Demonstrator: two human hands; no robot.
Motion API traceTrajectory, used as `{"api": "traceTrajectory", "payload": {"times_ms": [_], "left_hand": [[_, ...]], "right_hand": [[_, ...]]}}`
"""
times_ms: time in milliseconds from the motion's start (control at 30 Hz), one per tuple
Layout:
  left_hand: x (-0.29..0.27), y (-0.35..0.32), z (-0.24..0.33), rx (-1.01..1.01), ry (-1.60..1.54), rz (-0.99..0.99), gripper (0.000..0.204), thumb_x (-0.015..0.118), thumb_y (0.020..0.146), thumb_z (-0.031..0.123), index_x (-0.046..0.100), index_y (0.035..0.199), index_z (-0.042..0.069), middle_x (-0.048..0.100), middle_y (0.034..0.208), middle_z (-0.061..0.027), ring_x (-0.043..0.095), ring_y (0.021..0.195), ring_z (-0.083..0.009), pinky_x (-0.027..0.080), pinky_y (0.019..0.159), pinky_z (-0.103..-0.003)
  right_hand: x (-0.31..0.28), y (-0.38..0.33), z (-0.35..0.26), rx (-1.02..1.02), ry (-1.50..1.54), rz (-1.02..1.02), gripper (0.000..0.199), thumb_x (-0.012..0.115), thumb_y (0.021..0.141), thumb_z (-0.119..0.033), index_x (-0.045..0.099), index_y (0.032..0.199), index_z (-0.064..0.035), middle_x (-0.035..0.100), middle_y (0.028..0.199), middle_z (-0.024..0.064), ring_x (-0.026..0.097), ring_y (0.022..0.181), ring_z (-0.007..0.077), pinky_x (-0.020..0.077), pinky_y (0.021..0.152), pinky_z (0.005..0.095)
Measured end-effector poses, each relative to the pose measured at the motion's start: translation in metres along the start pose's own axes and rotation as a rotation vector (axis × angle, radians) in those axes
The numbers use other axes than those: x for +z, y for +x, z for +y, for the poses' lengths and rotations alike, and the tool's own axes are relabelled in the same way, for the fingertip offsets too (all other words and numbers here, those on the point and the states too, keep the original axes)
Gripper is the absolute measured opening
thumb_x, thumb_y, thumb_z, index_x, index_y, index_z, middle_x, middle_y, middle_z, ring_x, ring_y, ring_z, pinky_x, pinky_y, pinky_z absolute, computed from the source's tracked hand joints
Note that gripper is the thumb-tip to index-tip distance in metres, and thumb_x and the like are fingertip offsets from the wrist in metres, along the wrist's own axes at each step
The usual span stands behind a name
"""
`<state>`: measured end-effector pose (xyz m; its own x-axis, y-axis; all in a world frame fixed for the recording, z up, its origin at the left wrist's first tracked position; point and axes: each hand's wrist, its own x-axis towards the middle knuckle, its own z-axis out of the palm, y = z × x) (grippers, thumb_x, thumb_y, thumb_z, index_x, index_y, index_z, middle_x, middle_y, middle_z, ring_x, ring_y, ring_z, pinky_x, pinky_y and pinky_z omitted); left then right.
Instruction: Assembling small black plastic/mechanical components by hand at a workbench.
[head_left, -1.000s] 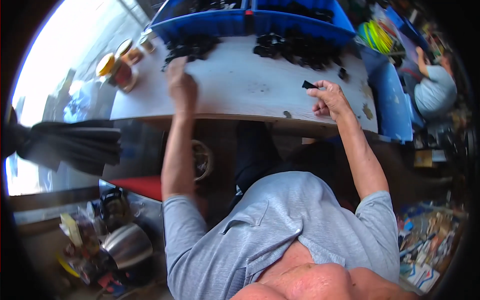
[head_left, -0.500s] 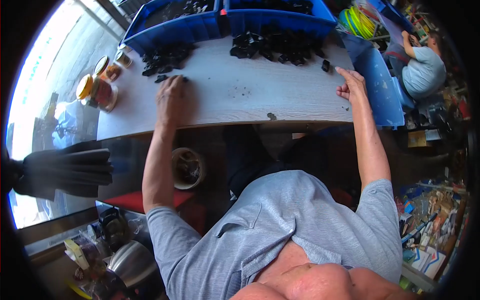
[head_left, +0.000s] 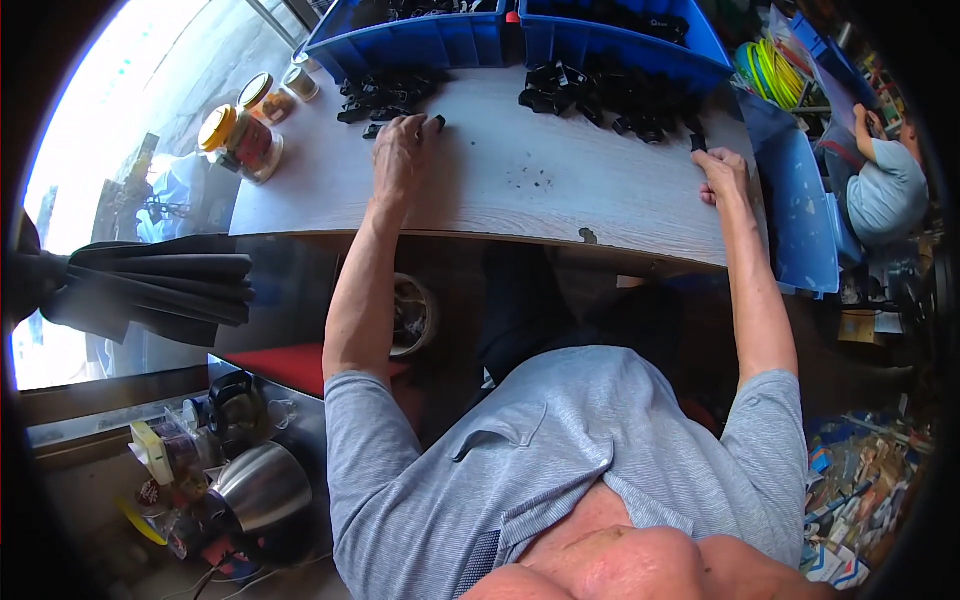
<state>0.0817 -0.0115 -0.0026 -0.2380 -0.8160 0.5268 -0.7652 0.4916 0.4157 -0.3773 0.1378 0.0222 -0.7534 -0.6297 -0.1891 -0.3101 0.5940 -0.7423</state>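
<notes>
Over the left part of the white table (head_left: 480, 200), my left hand (head_left: 398, 155) is closed, its fingers curled down. A small black part (head_left: 438, 122) juts out at its thumb side; the fingertips are mostly hidden. Just beyond lies a loose pile of small black parts (head_left: 385, 95). At the table's right side, my right hand (head_left: 724, 175) is closed, thumb and forefinger meeting at the near end of another small black part (head_left: 698, 142). This piece lies just near a larger black heap (head_left: 610, 95). The exact kind of the parts is too small to tell.
Two blue bins (head_left: 410, 45) (head_left: 630, 50) with black parts stand along the far edge. Lidded jars (head_left: 245, 150) are at the left. A blue crate (head_left: 805, 210) adjoins the right edge; beyond it a person (head_left: 885, 185) sits. Crumbs (head_left: 530, 180) dot the tabletop.
The view has shifted, so the scene sits farther right. My right hand has come to the separate black part and its fingers have closed at it. My left hand stays near its pile.
</notes>
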Motion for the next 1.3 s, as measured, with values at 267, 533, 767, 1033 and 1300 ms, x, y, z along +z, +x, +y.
{"api": "traceTrajectory", "payload": {"times_ms": [267,533,767,1033,1300], "left_hand": [[0.012,-0.035,0.059,0.225,-0.174,-0.018,0.031,0.068,0.086,0.002,0.07,0.116,0.007,0.073,0.102,-0.0161,0.07,0.088,-0.0344,0.056,0.078,-0.043],[0.05,-0.045,0.174,0.374,-0.51,-0.123,0.023,0.067,0.089,0.003,0.072,0.111,0.005,0.073,0.107,-0.0149,0.071,0.093,-0.0352,0.058,0.082,-0.04],[0.054,-0.037,0.18,0.477,-0.496,-0.167,0.024,0.067,0.089,0.004,0.071,0.113,0.005,0.072,0.106,-0.0133,0.071,0.094,-0.0318,0.059,0.081,-0.038],[0.063,-0.042,0.187,0.607,-0.371,-0.272,0.034,0.069,0.085,0.004,0.07,0.119,0.006,0.072,0.111,-0.0137,0.071,0.097,-0.0303,0.059,0.085,-0.037],[0.06,-0.044,0.182,0.595,-0.424,-0.261,0.032,0.069,0.087,0.005,0.071,0.119,0.006,0.072,0.113,-0.0133,0.072,0.098,-0.0307,0.059,0.085,-0.038]], "right_hand": [[0.003,-0.064,-0.015,-0.047,0.12,-0.286,0.042,0.079,0.082,-0.024,0.066,0.116,-0.0042,0.057,0.067,0.0047,0.055,0.047,0.0131,0.0495,0.041,0.0277],[0.027,-0.112,-0.048,-0.193,-0.11,-0.532,0.031,0.077,0.081,-0.018,0.068,0.108,-0.0067,0.06,0.067,0.0045,0.056,0.047,0.013,0.0471,0.041,0.0285],[0.03,-0.11,-0.041,-0.205,-0.096,-0.526,0.029,0.077,0.081,-0.014,0.068,0.109,-0.0089,0.06,0.067,0.0041,0.056,0.047,0.0128,0.0469,0.041,0.0287],[0.033,-0.108,-0.034,-0.271,0.0,-0.535,0.027,0.063,0.084,-0.005,0.067,0.11,-0.0069,0.053,0.056,-0.0003,0.048,0.04,0.0097,0.0357,0.035,0.0273],[0.032,-0.105,-0.033,-0.268,0.005,-0.564,0.026,0.07,0.083,-0.007,0.068,0.108,-0.0085,0.054,0.055,-0.001,0.049,0.042,0.0089,0.0391,0.037,0.0247]]}}
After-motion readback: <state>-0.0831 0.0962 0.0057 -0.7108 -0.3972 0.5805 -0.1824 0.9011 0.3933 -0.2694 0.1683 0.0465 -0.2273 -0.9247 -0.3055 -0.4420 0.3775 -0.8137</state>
